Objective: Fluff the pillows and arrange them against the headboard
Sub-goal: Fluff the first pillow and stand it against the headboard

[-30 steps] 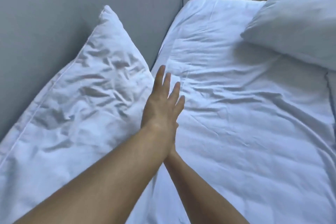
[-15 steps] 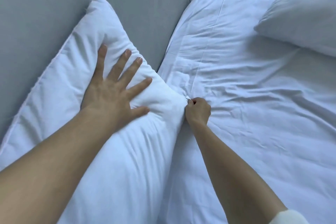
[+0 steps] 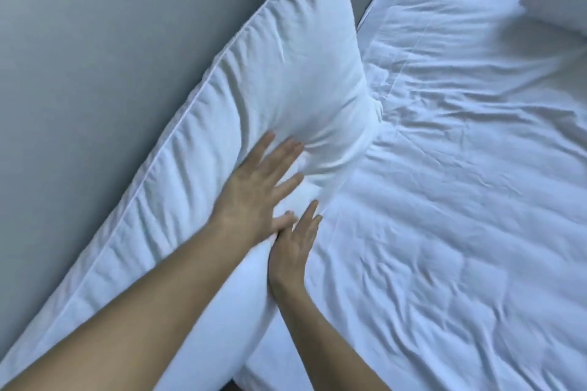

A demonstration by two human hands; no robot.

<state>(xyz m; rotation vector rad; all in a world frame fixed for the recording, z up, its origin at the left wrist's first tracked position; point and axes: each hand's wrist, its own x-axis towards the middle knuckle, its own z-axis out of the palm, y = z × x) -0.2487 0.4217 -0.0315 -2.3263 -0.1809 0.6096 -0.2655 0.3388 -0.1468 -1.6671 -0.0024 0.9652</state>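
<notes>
Edge: white piped pillow [image 3: 286,79] leaned against grey padded headboard [image 3: 95,73].
Hands: left hand [image 3: 254,194] and right hand [image 3: 295,251] pressed it, fingers straight.
Room: rumpled white sheet [image 3: 444,216].

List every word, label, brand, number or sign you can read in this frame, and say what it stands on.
None. The pillow, the second pillow, the sheet and the headboard are all plain, with no tag, print or logo in view.
</notes>
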